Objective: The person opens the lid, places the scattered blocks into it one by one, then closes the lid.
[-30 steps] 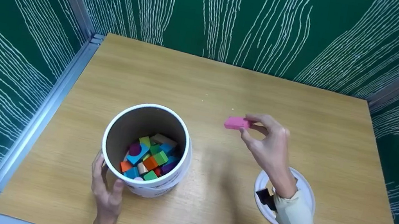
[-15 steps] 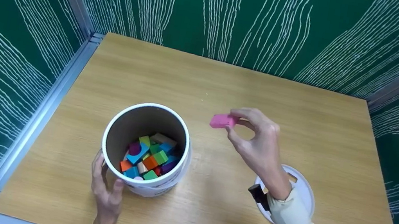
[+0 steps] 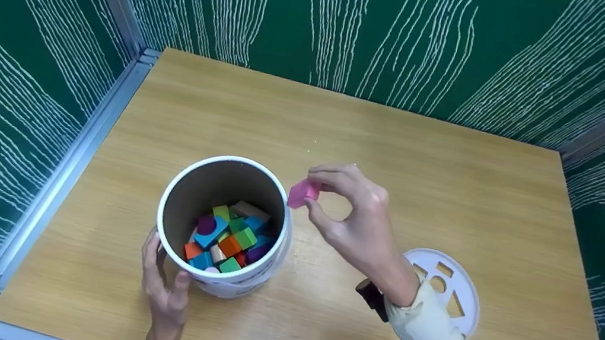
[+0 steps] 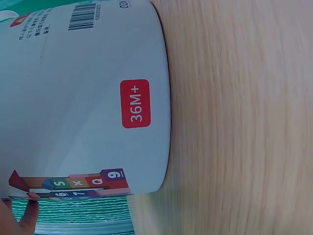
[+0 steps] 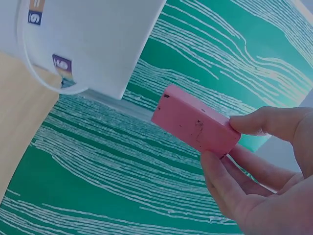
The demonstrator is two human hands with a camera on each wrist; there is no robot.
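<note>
A pink rectangular block [image 3: 304, 193] with small dark chips in its paint is pinched between the thumb and fingers of my right hand [image 3: 359, 214]. The block is just right of the rim of a white paper bucket [image 3: 213, 285]. My left hand [image 3: 163, 287] holds the bucket's near-left side, its thumb and fingers spread round the outer wall. Inside lie several coloured blocks [image 3: 230, 246]. In the right wrist view, the pink block [image 5: 195, 122] shows one end free. Only fingertips [image 4: 29, 215] of my left hand appear in the left wrist view.
A white lid [image 3: 467, 290] with shaped cut-outs lies on the wooden table [image 3: 345, 122], partly covered by my right forearm. Green walls [image 3: 284, 11] with white wavy lines stand around the table. A thin white handle [image 5: 34, 73] hangs at the bucket's side.
My right hand has carried the pink block leftward to beside the bucket's rim, turning it slightly. More of the lid is uncovered. My left hand stays on the bucket.
</note>
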